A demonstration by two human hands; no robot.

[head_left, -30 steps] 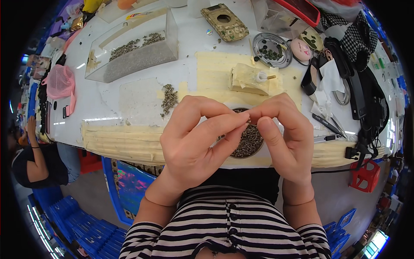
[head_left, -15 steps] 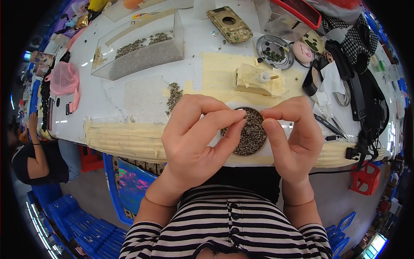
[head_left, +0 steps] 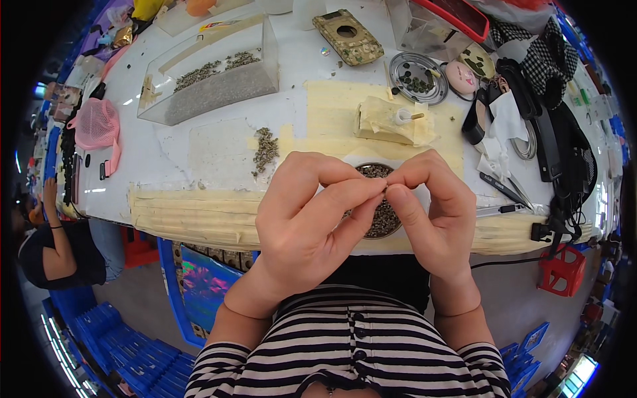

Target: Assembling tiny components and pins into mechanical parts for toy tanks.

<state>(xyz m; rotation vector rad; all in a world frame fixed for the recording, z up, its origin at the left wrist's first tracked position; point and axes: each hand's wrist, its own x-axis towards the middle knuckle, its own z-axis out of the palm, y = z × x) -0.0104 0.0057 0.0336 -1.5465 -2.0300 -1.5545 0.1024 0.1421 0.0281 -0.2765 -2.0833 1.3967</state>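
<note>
My left hand [head_left: 315, 222] and my right hand [head_left: 434, 215] meet fingertip to fingertip over a round tin [head_left: 375, 165] filled with small grey-brown pieces [head_left: 383, 219]. Thumb and forefinger are pinched together on each hand. Whatever lies between the fingertips is too small to make out. Beyond my hands stands a tape-wrapped block [head_left: 388, 121] with a small white cup and a stick on it. A heap of the same kind of small pieces [head_left: 266, 149] lies on the table left of the tin.
A clear box [head_left: 212, 76] of small parts stands at the back left. Behind are a camouflage toy tank hull [head_left: 348, 38] and a round metal dish [head_left: 419, 78] with dark green pieces. Tweezers [head_left: 507, 189] and black straps [head_left: 549, 142] lie right. Another person [head_left: 63, 252] sits far left.
My right hand has moved left so that its fingertips meet those of my left hand. My left hand has shifted slightly right and stays pinched.
</note>
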